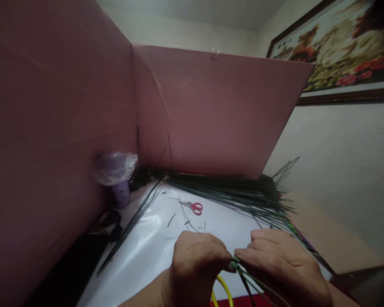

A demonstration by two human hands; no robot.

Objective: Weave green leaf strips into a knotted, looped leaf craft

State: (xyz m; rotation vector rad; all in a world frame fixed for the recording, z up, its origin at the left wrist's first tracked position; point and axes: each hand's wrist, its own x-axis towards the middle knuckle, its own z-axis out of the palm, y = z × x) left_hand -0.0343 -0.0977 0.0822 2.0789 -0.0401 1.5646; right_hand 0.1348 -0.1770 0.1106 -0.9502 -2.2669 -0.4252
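Observation:
At the bottom of the head view, my left hand (198, 258) and my right hand (281, 258) meet fingertip to fingertip. Both are closed in a pinch on a small knot of green leaf strips (234, 264), whose loose ends trail down to the lower right. My palms and most of my fingers hide the rest of the strips. A yellow curved loop (226, 289) shows below the left fingers; whether I hold it, I cannot tell. Beyond my hands, red-handled scissors (196, 208) lie on the white sheet (150, 251) among a few thin green scraps (171, 220).
A thick bundle of long green leaves (224, 192) runs along the back edge, with a thinner one (131, 230) down the left. A purple cup (121, 196) under clear plastic stands back left. Pink panels (211, 111) wall off the back and left.

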